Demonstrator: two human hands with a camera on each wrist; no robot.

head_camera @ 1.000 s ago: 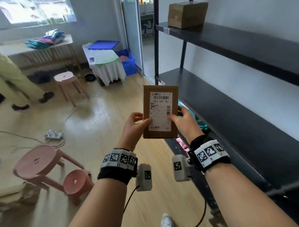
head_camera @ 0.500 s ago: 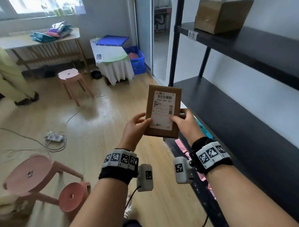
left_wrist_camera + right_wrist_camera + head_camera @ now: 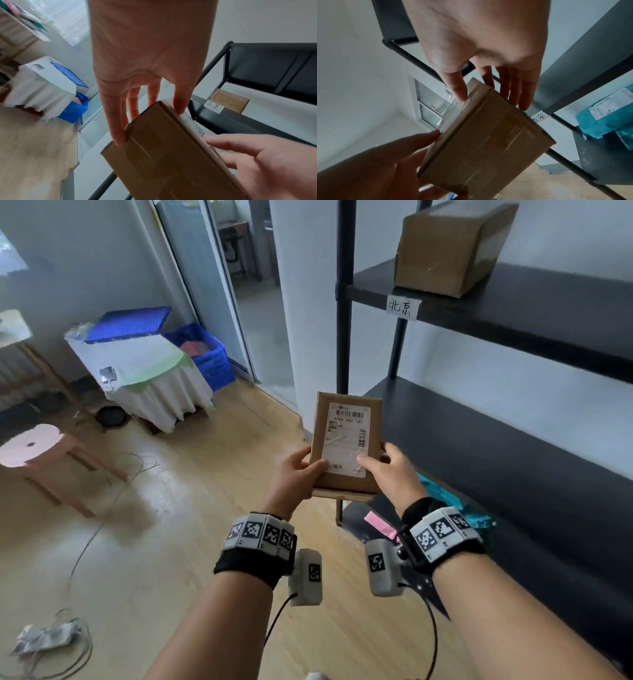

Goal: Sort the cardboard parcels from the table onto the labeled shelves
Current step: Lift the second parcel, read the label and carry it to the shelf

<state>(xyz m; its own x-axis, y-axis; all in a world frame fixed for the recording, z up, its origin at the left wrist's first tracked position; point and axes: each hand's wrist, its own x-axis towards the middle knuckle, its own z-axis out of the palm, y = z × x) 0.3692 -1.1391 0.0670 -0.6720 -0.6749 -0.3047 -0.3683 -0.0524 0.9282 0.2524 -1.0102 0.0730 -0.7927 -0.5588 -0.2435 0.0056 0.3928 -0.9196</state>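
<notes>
Both hands hold a flat cardboard parcel (image 3: 346, 443) upright in front of me, its white shipping label facing me. My left hand (image 3: 305, 467) pinches its lower left edge, thumb on the front. My right hand (image 3: 380, 463) pinches the lower right edge the same way. The parcel hangs just left of the black shelf unit, level with the bare middle shelf (image 3: 513, 474). The upper shelf (image 3: 534, 313) has a handwritten label (image 3: 402, 308) and carries a brown box (image 3: 448, 248). In the right wrist view another handwritten label (image 3: 541, 117) shows behind the parcel (image 3: 488, 142).
Teal mailer bags (image 3: 607, 115) lie on the lowest shelf. To the left stand a pink stool (image 3: 30, 443), a white-draped table (image 3: 147, 371) and a blue crate (image 3: 205, 354). Cables and a power strip (image 3: 48, 638) lie on the wooden floor.
My view has swung right and closer to the shelf unit, so its upper label now reads clearly. The parcel has sunk a little and stays in both hands.
</notes>
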